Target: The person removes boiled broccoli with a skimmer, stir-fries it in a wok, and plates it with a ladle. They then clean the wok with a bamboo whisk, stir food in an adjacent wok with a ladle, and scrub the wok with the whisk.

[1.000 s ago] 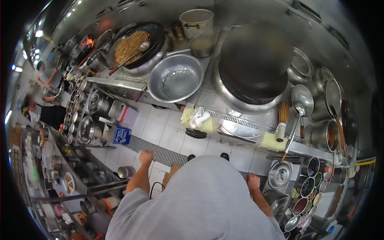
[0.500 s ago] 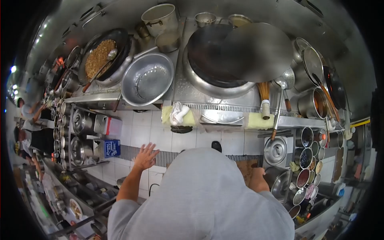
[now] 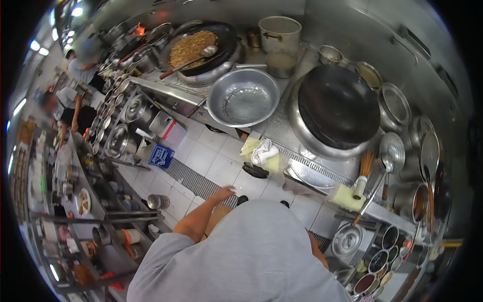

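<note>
My left hand (image 3: 224, 193) hangs in the air over the floor in front of my body, seen edge-on. Its fingers point forward, loosely stretched, with nothing visible in them. It is nearest to the floor grate (image 3: 193, 180) and touches nothing I can see. Of my right arm only the forearm (image 3: 317, 249) shows beside my shirt; the hand itself is hidden. Ahead on the stove stand a large black wok (image 3: 339, 108) and a metal basin (image 3: 243, 98) with some clear liquid in it. A white cloth (image 3: 264, 152) lies on a yellow towel at the stove's front edge.
Back left, a wok of browned food (image 3: 193, 48) holds a ladle. A bamboo brush (image 3: 366, 168), a strainer (image 3: 392, 151) and a long-handled ladle (image 3: 387, 163) lie at right. Sauce containers (image 3: 379, 261) stand lower right. Shelves (image 3: 100, 221) line the left, with people (image 3: 70, 103) beyond.
My view has turned left, so the stove now slants across it. My left hand, spread before, is now seen from the side and nearer my body. My right hand has gone out of sight.
</note>
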Motion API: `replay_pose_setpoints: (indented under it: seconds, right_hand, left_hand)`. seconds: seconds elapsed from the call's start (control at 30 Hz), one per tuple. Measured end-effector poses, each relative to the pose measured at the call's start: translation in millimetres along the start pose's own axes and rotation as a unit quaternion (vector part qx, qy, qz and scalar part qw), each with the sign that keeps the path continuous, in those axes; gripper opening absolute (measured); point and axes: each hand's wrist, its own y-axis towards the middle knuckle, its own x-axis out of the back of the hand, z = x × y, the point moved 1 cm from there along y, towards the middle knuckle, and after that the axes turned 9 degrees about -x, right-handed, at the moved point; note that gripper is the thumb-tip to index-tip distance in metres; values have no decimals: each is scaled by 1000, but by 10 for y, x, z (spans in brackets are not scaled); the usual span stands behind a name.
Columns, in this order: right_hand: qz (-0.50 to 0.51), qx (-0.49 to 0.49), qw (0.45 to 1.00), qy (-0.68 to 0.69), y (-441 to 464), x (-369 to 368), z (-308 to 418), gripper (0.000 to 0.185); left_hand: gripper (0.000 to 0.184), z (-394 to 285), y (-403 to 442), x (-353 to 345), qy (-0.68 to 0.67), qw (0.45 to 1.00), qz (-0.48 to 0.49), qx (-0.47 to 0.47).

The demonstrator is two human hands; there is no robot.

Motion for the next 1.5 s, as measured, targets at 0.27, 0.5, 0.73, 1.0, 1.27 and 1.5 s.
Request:
replay_pose_setpoints:
  seconds: [0.27,0.5,0.73,1.0,1.27,1.5]
  right_hand:
    - [114,94,986,-77,548,376,738,47]
    - [153,33,978,-140,424,327,1195,47]
    - [139,50,974,-173,418,196,1311,47]
    - [115,4,965,-237,247,-28,1812,48]
    - [41,275,918,-283,-57,-1015,3711,45]
    - [163,442,881,-54,-1277,-1561,6384,42]
  left_hand:
    - [40,-47,-588,-938,179,983,44,-26]
    - [36,321,-1163,-1170,-44,973,-215,76]
    - [32,868,-1333,-1687,-57,982,-91,154]
    - [33,1346,-1293,-983,-148,975,-155,53]
    - [42,1219,-1356,1098,-32,965,-260,-15]
    - [29,416,-1202,3143,51,922,-362,-126]
